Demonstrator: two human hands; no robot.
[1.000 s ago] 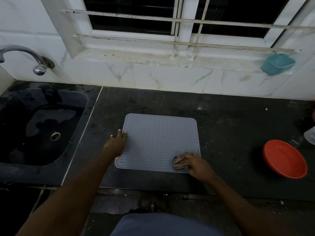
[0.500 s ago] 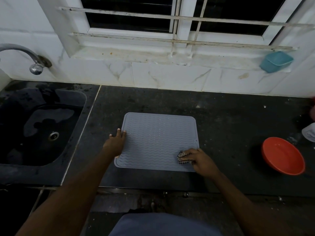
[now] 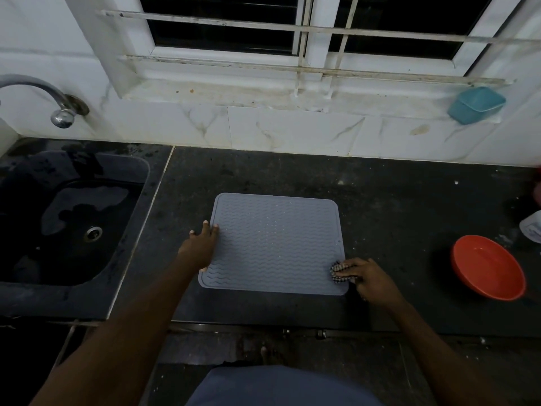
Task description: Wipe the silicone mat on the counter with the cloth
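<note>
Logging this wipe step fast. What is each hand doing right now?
Left hand: open, fingers spread flat on the left edge of the silicone mat, holding nothing.
Right hand: closed on the checked cloth at the mat's near right corner.

Grey silicone mat [image 3: 275,244], wavy ribbed, lies flat on dark counter [image 3: 395,206]. Checkered cloth [image 3: 337,272] bunched up at mat's near-right corner, on its edge.

On the dark counter [image 3: 395,206], the left hand [image 3: 202,244] presses flat on the grey silicone mat [image 3: 275,244]'s left edge; the right hand [image 3: 366,276] grips a checkered cloth [image 3: 336,272] at its near right corner
</note>
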